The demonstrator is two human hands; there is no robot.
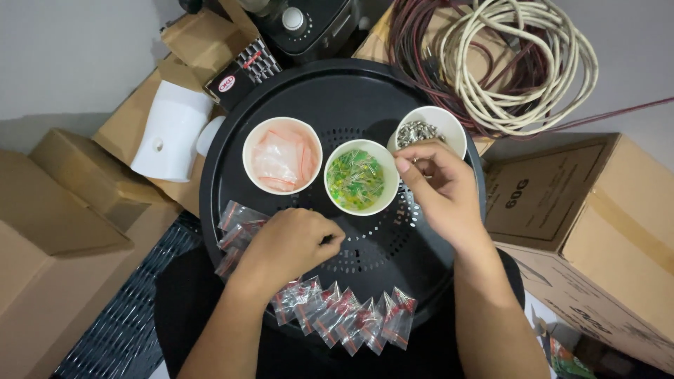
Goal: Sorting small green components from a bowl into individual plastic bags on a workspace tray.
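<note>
A round black tray holds three white paper cups. The left cup contains clear small bags with red strips. The middle cup holds green and yellow small parts. The right cup holds small silvery metal parts. My right hand reaches over the rim between the middle and right cups, fingers pinched together; whether it holds a part is unclear. My left hand rests curled on the tray, below the left cup. A row of filled small bags lies along the tray's near edge, more bags at its left.
Cardboard boxes stand at the left and right. Coiled white and dark red cables lie behind the tray. A white plastic piece and a black appliance sit at the back left.
</note>
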